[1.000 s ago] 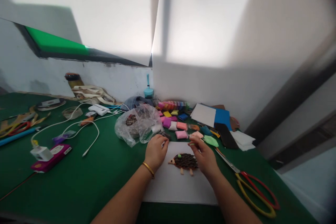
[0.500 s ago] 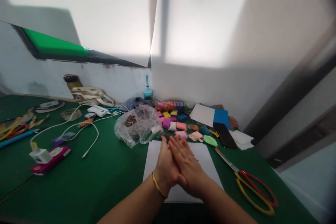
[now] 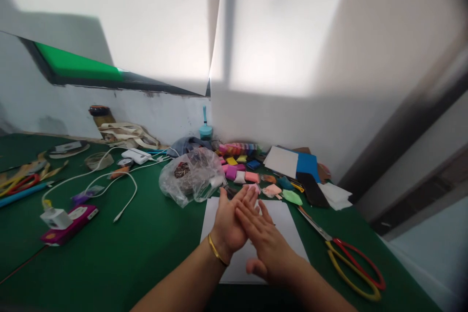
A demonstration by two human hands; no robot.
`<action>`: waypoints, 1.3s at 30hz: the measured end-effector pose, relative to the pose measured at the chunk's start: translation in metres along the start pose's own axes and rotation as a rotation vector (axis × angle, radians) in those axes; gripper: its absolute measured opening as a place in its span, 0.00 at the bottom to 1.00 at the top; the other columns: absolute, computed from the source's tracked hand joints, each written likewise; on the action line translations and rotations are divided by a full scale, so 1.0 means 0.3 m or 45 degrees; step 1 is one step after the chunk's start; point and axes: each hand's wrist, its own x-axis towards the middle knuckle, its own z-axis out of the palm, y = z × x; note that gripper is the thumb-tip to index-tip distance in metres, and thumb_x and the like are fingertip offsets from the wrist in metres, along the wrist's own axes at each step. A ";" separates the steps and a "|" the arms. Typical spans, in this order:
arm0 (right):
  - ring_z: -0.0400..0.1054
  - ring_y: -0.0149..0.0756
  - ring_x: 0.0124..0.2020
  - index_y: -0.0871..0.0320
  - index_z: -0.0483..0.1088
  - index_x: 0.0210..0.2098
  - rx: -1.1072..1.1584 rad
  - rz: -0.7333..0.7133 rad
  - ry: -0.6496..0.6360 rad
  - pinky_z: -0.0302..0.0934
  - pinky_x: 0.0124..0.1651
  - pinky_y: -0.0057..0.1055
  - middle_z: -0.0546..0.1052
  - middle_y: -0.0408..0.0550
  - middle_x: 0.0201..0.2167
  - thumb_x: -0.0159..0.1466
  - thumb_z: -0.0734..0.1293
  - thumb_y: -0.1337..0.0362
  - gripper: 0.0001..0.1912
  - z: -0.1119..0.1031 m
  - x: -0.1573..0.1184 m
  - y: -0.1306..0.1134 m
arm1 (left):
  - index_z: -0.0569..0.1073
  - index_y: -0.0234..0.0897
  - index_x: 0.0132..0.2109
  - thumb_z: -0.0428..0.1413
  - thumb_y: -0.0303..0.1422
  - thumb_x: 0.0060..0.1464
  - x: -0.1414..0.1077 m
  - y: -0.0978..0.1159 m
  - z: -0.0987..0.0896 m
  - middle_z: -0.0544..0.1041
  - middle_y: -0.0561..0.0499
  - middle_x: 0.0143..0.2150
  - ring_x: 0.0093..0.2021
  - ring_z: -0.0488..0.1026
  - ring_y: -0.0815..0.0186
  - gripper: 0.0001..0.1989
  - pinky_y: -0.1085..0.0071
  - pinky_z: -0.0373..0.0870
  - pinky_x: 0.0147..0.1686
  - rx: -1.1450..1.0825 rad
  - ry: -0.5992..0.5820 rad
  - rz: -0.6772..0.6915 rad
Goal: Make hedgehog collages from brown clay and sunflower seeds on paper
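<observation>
My left hand (image 3: 231,222) is palm up with fingers stretched out, a gold bangle (image 3: 216,249) at its wrist. Across its palm and fingers lies my right hand (image 3: 268,243), its fingers extended and its thumb held apart. Whether anything small sits between the palms is hidden. Both hands are above a white sheet of paper (image 3: 288,248) on the green table. Just beyond the fingertips are several soft coloured packets, among them a pink packet (image 3: 251,188), a peach packet (image 3: 272,190) and a light green packet (image 3: 292,197).
Large scissors (image 3: 332,240) with red and yellow handles lie at the right. Left of the paper is a clear plastic bag (image 3: 190,175). Farther left are a white cable (image 3: 136,190) and a magenta power strip (image 3: 71,224). A dark phone-like slab (image 3: 311,190) rests at the back right.
My right hand has slid back toward me over the left palm, and its thumb has moved away from the left hand. More of the left fingers now show.
</observation>
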 end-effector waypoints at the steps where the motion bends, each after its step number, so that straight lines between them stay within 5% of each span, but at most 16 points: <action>1: 0.41 0.50 0.65 0.61 0.39 0.65 0.006 -0.014 0.003 0.27 0.65 0.53 0.50 0.56 0.65 0.56 0.45 0.34 0.48 -0.003 0.000 -0.002 | 0.67 0.36 0.53 0.37 0.58 0.53 -0.001 0.000 0.000 0.65 0.42 0.59 0.60 0.59 0.60 0.36 0.62 0.56 0.59 0.016 0.011 -0.029; 5: 0.39 0.50 0.65 0.59 0.40 0.65 -0.037 0.074 0.075 0.22 0.63 0.56 0.51 0.55 0.64 0.59 0.46 0.36 0.44 -0.010 -0.004 0.006 | 0.66 0.37 0.53 0.35 0.59 0.53 -0.007 0.008 0.004 0.66 0.42 0.58 0.59 0.61 0.56 0.36 0.56 0.56 0.57 0.084 -0.121 -0.092; 10: 0.38 0.49 0.66 0.56 0.42 0.65 0.047 -0.014 -0.034 0.24 0.64 0.54 0.50 0.51 0.65 0.59 0.49 0.37 0.42 -0.008 -0.014 0.020 | 0.66 0.36 0.52 0.34 0.58 0.53 -0.009 0.014 0.011 0.67 0.42 0.56 0.58 0.61 0.59 0.35 0.61 0.58 0.56 0.121 -0.003 -0.033; 13: 0.41 0.47 0.65 0.54 0.48 0.63 0.103 0.093 0.076 0.27 0.64 0.57 0.57 0.49 0.62 0.65 0.52 0.49 0.30 -0.004 -0.017 0.051 | 0.65 0.36 0.53 0.34 0.60 0.51 -0.014 0.008 0.019 0.69 0.41 0.53 0.55 0.64 0.54 0.38 0.55 0.59 0.54 0.146 -0.151 -0.138; 18: 0.54 0.44 0.60 0.50 0.70 0.45 0.329 0.226 0.349 0.46 0.61 0.52 0.72 0.46 0.51 0.63 0.61 0.62 0.12 0.005 -0.015 0.071 | 0.64 0.37 0.54 0.33 0.60 0.52 -0.022 0.009 0.022 0.69 0.42 0.51 0.48 0.69 0.57 0.37 0.55 0.63 0.49 0.151 -0.235 -0.140; 21: 0.63 0.43 0.52 0.51 0.72 0.35 0.456 0.261 0.456 0.56 0.56 0.46 0.75 0.47 0.43 0.60 0.64 0.63 0.05 -0.002 -0.005 0.049 | 0.66 0.37 0.52 0.34 0.58 0.53 -0.022 0.012 0.023 0.69 0.42 0.52 0.48 0.69 0.58 0.35 0.57 0.64 0.49 0.185 -0.214 -0.144; 24: 0.67 0.40 0.45 0.53 0.71 0.36 0.549 0.364 0.528 0.61 0.51 0.41 0.75 0.48 0.39 0.60 0.64 0.62 0.06 -0.026 -0.004 0.062 | 0.68 0.37 0.51 0.35 0.57 0.54 -0.013 0.039 0.016 0.68 0.43 0.54 0.52 0.67 0.58 0.33 0.59 0.64 0.49 0.288 -0.138 -0.099; 27: 0.68 0.40 0.42 0.54 0.70 0.42 0.500 0.604 0.587 0.62 0.47 0.39 0.74 0.49 0.41 0.60 0.63 0.58 0.13 -0.053 -0.027 0.125 | 0.69 0.39 0.49 0.35 0.56 0.55 0.013 0.096 -0.029 0.68 0.43 0.56 0.56 0.64 0.59 0.32 0.61 0.64 0.50 0.455 0.032 0.114; 31: 0.68 0.41 0.38 0.55 0.73 0.36 0.390 0.806 0.449 0.63 0.41 0.36 0.75 0.49 0.38 0.59 0.62 0.52 0.15 -0.042 -0.083 0.218 | 0.70 0.38 0.48 0.38 0.54 0.56 0.063 0.157 -0.163 0.72 0.43 0.51 0.52 0.68 0.61 0.29 0.64 0.65 0.49 0.677 0.341 0.535; 35: 0.68 0.40 0.39 0.55 0.72 0.40 0.475 0.876 0.306 0.63 0.40 0.35 0.75 0.49 0.41 0.60 0.62 0.54 0.15 0.012 -0.124 0.248 | 0.73 0.34 0.38 0.45 0.51 0.55 0.103 0.164 -0.296 0.77 0.44 0.35 0.38 0.74 0.65 0.25 0.66 0.67 0.44 0.692 0.577 0.617; 39: 0.69 0.39 0.37 0.55 0.72 0.39 0.488 0.914 0.207 0.63 0.40 0.35 0.76 0.48 0.38 0.58 0.63 0.57 0.13 0.045 -0.134 0.254 | 0.73 0.33 0.35 0.49 0.48 0.54 0.120 0.156 -0.344 0.76 0.47 0.30 0.33 0.74 0.67 0.21 0.68 0.69 0.41 0.645 0.558 0.643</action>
